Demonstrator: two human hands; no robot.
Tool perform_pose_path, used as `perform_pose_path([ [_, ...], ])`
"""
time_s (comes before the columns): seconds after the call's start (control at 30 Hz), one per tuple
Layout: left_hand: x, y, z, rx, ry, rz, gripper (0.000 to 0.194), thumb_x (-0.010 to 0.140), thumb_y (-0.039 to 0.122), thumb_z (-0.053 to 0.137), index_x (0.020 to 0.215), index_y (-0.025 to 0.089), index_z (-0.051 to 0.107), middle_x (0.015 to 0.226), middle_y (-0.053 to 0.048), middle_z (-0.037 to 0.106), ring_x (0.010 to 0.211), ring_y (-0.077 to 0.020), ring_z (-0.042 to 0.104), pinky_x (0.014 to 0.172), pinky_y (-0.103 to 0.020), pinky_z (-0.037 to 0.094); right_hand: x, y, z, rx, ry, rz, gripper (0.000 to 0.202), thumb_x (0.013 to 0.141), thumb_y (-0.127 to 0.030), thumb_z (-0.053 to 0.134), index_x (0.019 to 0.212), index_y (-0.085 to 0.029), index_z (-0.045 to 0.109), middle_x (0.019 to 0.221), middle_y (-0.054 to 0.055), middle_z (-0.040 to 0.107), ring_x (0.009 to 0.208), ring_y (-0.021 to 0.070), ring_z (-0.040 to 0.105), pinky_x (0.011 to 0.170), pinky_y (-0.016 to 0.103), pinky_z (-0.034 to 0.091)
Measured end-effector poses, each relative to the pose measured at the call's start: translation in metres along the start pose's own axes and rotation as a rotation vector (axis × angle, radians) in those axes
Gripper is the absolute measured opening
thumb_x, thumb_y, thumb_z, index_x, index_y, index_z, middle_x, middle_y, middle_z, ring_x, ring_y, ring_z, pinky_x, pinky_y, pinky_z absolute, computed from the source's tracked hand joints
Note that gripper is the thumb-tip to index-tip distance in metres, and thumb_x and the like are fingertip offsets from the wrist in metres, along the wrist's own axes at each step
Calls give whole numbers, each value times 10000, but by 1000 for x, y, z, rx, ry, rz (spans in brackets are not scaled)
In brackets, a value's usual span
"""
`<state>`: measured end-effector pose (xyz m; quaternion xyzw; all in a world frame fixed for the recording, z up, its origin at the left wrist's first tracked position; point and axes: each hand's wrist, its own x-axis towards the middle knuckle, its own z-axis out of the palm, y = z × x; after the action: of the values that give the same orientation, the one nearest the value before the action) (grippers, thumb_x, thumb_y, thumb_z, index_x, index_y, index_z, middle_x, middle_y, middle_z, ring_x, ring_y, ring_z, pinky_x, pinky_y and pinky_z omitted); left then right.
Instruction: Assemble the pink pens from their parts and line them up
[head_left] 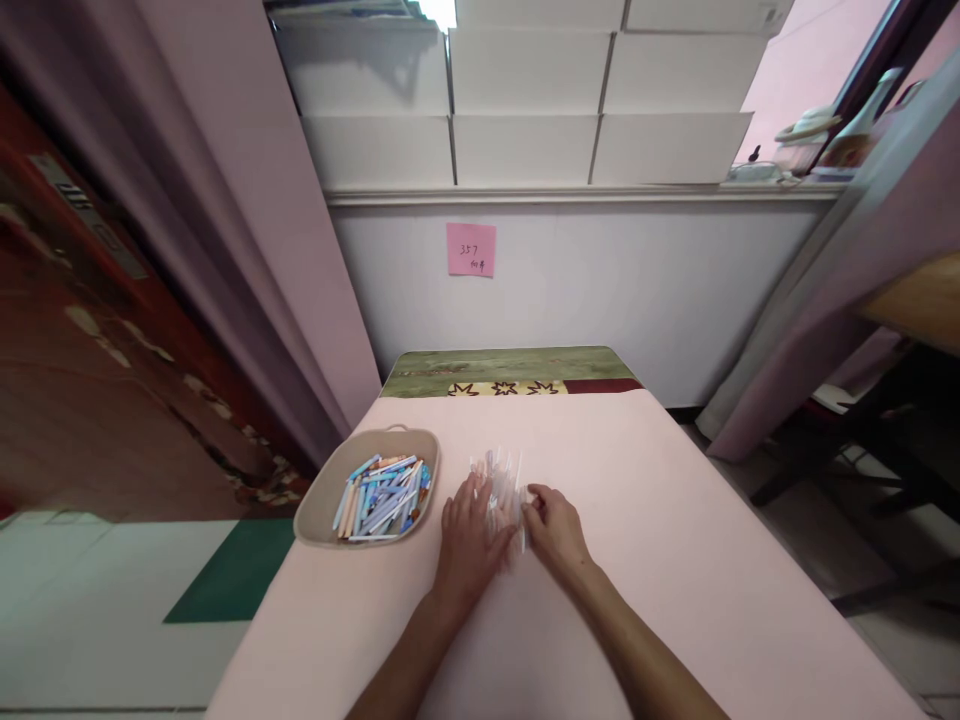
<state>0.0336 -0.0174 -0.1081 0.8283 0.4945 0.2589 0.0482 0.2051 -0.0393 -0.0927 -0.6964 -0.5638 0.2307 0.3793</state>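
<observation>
A small cluster of clear and white thin sticks (507,480), partly blurred, lies on the pink tabletop between my hands. My left hand (472,530) rests against the left side of the cluster, its fingers extended and somewhat spread. At the right edge of the cluster is my right hand (553,522), its thumb and index finger bent together beside a white stick; what they pinch is too small to make out. Left of my hands stands a beige basket (315,508) holding blue, white, lilac and peach sticks (382,498).
The pink-covered table (675,560) has a green patterned far end (510,366). Behind it is a white wall with a pink note (471,249). A curtain hangs on each side, and dark furniture stands at the right.
</observation>
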Motion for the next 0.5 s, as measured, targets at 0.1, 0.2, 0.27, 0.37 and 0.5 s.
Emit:
perform_pose_path([
  [0.1, 0, 5, -3, 20, -59, 53, 528, 889, 463, 457, 1372, 250, 448, 1512, -110, 339, 1381, -301, 291, 1083, -508, 250, -1, -1, 1, -40, 4, -40, 349, 831, -250, 485, 1125, -171, 656, 895, 77, 647, 838, 196, 600, 792, 286, 435],
  [0.2, -1, 6, -4, 36, -98, 28, 491, 897, 453, 448, 1340, 247, 491, 1510, -102, 346, 1374, -298, 301, 1077, -520, 263, -2, 1, 1, -53, -22, -45, 328, 832, -252, 502, 1105, -182, 669, 897, 70, 651, 847, 190, 600, 804, 277, 431],
  [0.27, -2, 4, -4, 43, -110, 14, 473, 907, 438, 437, 1347, 271, 481, 1508, -76, 358, 1376, -288, 298, 1089, -528, 243, -1, 4, 0, -46, -16, -21, 331, 831, -264, 513, 1117, -180, 659, 905, 64, 656, 838, 187, 602, 792, 272, 434],
  [0.37, -3, 1, -5, 54, -113, -2, 456, 924, 428, 405, 1358, 301, 463, 1501, -43, 376, 1379, -285, 295, 1097, -546, 219, 0, 6, -4, -47, -12, -7, 329, 840, -282, 508, 1115, -178, 654, 925, 65, 661, 840, 188, 606, 776, 271, 435],
  [0.5, -3, 0, -4, 55, -97, -5, 461, 937, 425, 374, 1367, 279, 454, 1493, -58, 388, 1377, -275, 304, 1100, -540, 216, 0, 4, -10, -74, -52, -32, 314, 838, -298, 513, 1079, -175, 673, 932, 74, 666, 863, 198, 612, 776, 273, 432],
])
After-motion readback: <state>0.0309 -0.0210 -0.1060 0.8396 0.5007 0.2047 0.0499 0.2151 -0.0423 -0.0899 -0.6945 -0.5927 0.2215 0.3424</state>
